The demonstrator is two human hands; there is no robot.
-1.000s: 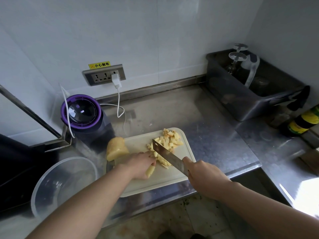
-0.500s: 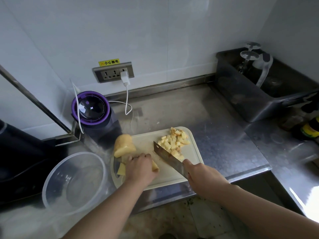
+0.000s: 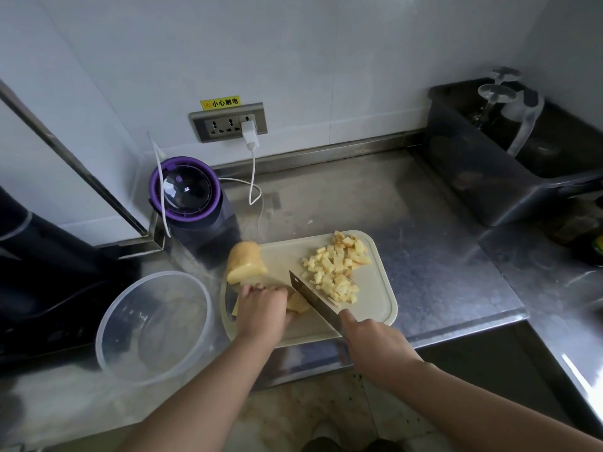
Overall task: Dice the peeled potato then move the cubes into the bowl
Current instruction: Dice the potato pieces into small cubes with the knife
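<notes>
The bowl (image 3: 153, 327) stands on the tabletop (image 3: 440, 256), left of the board (image 3: 375, 305). The left hand (image 3: 261, 309) has its grip curled on a potato piece (image 3: 297, 303). The right hand (image 3: 378, 347) has its grip closed round the knife (image 3: 313, 296), beside the cubes (image 3: 336, 272).

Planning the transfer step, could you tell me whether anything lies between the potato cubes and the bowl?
Yes: the knife, the left hand holding potato slices, and the uncut potato piece all lie between the cubes and the bowl.
</notes>
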